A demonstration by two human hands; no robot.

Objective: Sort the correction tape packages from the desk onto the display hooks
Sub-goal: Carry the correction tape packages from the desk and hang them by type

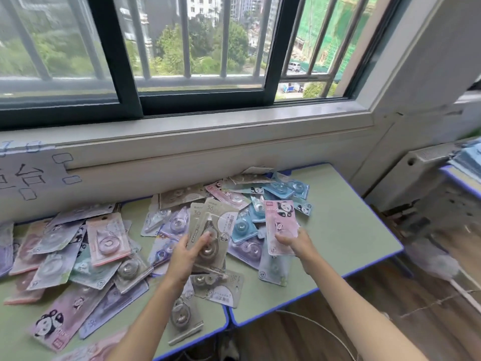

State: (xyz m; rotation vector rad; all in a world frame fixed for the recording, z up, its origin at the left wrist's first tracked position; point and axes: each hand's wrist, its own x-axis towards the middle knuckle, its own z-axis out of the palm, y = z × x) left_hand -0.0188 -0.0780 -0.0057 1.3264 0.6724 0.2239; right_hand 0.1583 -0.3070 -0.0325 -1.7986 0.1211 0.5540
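Nearest the camera, two bare forearms reach forward over the front edge of two green desks [338,217] with blue trim, pushed together side by side.

The left hand [186,256] is closed around a small stack of grey-beige packages [212,230], held upright above the desk; the thumb lies across the front over the round tape case, and the fingers curl behind. At least two cards show in this stack, fanned slightly at the top.

The right hand [296,243] pinches the lower edge of a pink panda package [281,225], thumb on the face, fingers beneath. This card stands tilted just right of the left hand's stack, apart from it.

Directly below the hands, more grey packages lie flat on the desk, one near the front edge [182,316] and one beside it [221,287].

Around and beyond the hands, the loose heap of correction tape packages [78,256] covers most of the left desk and the inner part of the right desk: purple, pink, teal, blue and grey cards, overlapping at all angles. Blue ones [286,188] lie at the far side, near the wall.

Behind the desks runs a white windowsill [208,131], with a taped paper sign [28,175] at left. Above it stands a dark-framed barred window [182,61]. No display hooks are in view.
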